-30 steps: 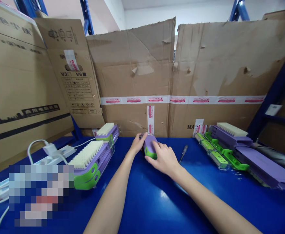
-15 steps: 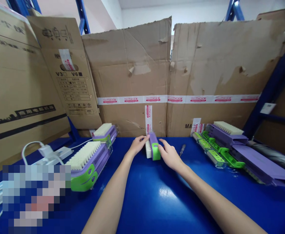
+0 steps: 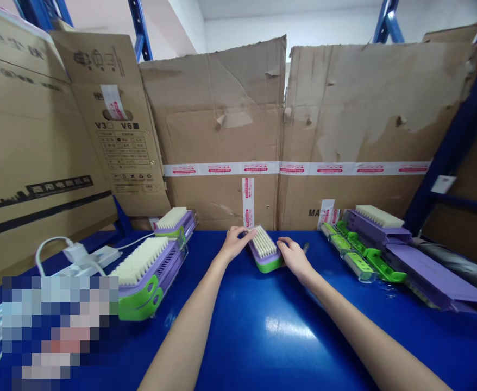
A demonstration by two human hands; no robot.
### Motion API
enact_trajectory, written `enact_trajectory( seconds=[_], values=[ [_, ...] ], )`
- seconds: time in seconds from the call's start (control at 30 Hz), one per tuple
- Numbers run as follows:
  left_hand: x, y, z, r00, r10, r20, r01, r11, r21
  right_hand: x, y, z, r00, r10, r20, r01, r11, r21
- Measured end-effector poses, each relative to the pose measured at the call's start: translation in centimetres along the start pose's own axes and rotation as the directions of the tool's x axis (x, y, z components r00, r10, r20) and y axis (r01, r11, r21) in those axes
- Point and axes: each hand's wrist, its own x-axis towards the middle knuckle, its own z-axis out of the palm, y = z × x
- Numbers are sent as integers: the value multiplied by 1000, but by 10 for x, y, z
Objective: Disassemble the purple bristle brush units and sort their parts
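Note:
A purple and green scrub brush [image 3: 264, 244] lies at the far middle of the blue table, its cream bristles facing up. My left hand [image 3: 234, 243] grips its left side, the thumb reaching over the bristles' upper corner. On the opposite side, my right hand [image 3: 295, 256] has its fingers against the brush's right edge. Just behind the right hand, a small screwdriver [image 3: 306, 247] is partly hidden.
Similar brushes [image 3: 144, 260] are stacked on the left, beside a white power strip [image 3: 106, 254] with cables. Purple housings [image 3: 434, 266] and green parts [image 3: 375, 259] sit on the right. Cardboard sheets [image 3: 222, 136] stand along the back. A pixelated patch covers the lower left.
The brush has been turned over from its side, so its bristles now face up instead of left. Both hands have shifted slightly right with it.

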Motion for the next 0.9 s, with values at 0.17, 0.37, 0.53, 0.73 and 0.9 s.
enact_trajectory(
  seconds=[0.17,0.37,0.53,0.73,0.9],
  values=[
    [1,-6,2,999,17,-30,-15,999,49,-9,-8,-2,994,-109,-24,103,980,-168],
    [1,-5,-3,1000,0,-24,0,1000,16,-36,-25,2,960,-272,63,261,796,-546],
    [1,-4,-9,991,-31,-133,45,994,104,-42,-24,7,965,-235,115,252,719,-648],
    [-6,4,-17,973,105,-205,-16,920,392,-32,-16,8,951,-272,146,309,833,-460],
    [-14,29,-4,952,291,95,-298,815,496,-27,-14,7,958,-263,118,287,908,-305]
  ],
)
